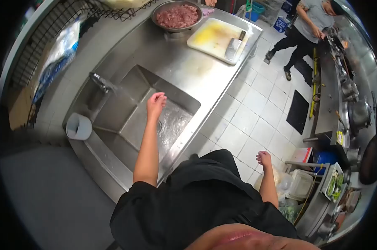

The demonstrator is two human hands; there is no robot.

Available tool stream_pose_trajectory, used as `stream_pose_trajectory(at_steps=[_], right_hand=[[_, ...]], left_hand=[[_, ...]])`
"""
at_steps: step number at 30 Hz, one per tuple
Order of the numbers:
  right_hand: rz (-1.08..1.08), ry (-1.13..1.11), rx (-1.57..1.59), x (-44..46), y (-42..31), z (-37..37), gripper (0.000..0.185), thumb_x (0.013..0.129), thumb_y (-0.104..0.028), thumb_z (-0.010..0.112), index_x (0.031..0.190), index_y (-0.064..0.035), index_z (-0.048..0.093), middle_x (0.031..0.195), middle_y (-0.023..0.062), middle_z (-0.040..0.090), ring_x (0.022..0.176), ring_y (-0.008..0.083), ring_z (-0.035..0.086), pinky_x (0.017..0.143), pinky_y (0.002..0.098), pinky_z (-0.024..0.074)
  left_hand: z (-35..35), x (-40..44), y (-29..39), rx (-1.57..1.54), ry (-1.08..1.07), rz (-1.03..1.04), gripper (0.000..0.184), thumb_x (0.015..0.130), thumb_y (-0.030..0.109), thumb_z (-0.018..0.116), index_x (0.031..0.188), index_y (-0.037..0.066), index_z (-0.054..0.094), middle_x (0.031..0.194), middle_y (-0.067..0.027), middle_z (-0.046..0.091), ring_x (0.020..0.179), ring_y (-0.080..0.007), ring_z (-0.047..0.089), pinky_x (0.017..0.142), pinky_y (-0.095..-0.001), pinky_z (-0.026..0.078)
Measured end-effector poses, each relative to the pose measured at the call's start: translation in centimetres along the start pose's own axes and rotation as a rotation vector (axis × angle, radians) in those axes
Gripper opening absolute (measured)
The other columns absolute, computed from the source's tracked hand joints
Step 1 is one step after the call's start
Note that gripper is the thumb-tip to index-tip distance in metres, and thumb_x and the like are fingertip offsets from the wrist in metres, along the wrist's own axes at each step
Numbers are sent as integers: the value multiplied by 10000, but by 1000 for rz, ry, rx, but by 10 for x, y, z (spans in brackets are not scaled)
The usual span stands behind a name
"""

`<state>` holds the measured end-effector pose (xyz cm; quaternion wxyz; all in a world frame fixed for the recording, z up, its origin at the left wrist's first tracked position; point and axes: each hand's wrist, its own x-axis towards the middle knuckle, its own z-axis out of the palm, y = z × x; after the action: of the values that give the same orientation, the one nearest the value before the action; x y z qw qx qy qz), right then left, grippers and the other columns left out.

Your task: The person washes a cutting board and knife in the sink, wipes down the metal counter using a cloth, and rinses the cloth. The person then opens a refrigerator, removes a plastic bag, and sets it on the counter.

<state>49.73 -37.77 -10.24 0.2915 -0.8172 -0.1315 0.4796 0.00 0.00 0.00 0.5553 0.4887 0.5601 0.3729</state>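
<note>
Over the steel sink basin (134,125), my left hand (156,102) hangs with its fingers curled in, and nothing shows in it. My right hand (263,159) is off the counter, above the tiled floor, with curled fingers and no object visible in it. Water runs from the faucet (100,82) at the basin's left side. Beyond the sink, a metal bowl (176,30) holds raw meat (178,16). Beside it lies a stained white cutting board (209,41) with a cleaver (234,46) on it.
A white container (78,126) stands at the sink's left corner. A wire rack (34,46) is at the upper left. Across the tiled floor (238,108), another person (317,25) stands at the cooking line. A tray of greens (335,182) sits at the lower right.
</note>
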Motion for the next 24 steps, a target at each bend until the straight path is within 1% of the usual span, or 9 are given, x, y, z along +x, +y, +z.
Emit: stream_pose_trajectory(at_steps=[3,7,10,13,14,15,18,21,24], right_hand=[[25,15,54,29,-62,6,260,875,-219,585,1073,-50,590,888,88,680,734,155,649,609,263,494],[-404,-156,142,98,-234,39,276,898,-178,561,1120,-14,578,939,99,682,851,175,653,722,293,504],[-604,-270,141,137,-395,52,295,896,-177,586,1132,-1,574,997,113,675,921,184,641,793,305,499],[-789,-453,60,190,-529,83,298,886,-156,612,1137,0,574,1029,109,673,934,173,629,813,291,489],[-853,-504,12,213,-569,100,307,894,-162,599,1154,0,567,1042,105,668,959,179,623,811,293,486],[-907,-558,-36,234,-603,117,317,903,-169,586,1170,0,560,1056,100,663,984,185,617,810,294,484],[-838,-678,-28,285,-700,174,415,883,-223,621,1229,-19,515,1142,103,608,1019,196,583,837,307,471],[-675,-717,76,316,-768,240,512,867,-323,615,1264,-36,467,1191,98,559,1012,217,555,867,375,463],[-464,-834,61,362,-757,284,499,867,-295,577,1260,-18,443,1107,104,577,931,219,560,811,406,467]], left_hand=[[56,71,48,-53,-50,37,484,913,324,601,1288,51,464,1127,-109,621,905,-216,621,767,-336,511],[123,196,123,-209,48,-35,769,858,500,624,1416,72,311,1336,-196,451,1101,-307,542,883,-417,478],[150,314,156,-337,230,-181,934,784,586,659,1459,81,257,1407,-166,394,1139,-365,498,890,-471,468],[146,405,168,-409,229,-219,912,806,551,646,1460,81,220,1437,-215,283,1142,-454,471,965,-507,430],[151,420,171,-526,409,-213,736,834,432,634,1382,32,349,1355,-214,403,1093,-399,526,881,-489,500],[144,438,157,-535,444,-211,736,834,432,634,1382,32,349,1355,-214,403,1093,-399,526,881,-489,500],[135,451,136,-525,573,-166,287,836,139,552,1081,-9,557,1038,-144,602,877,-286,634,695,-424,583],[130,443,129,-597,595,-116,309,834,88,543,1127,-11,541,1050,-134,589,875,-289,636,723,-439,581],[163,405,78,-615,644,-193,421,793,83,582,1173,-72,490,1049,-150,583,837,-268,632,668,-397,573]])
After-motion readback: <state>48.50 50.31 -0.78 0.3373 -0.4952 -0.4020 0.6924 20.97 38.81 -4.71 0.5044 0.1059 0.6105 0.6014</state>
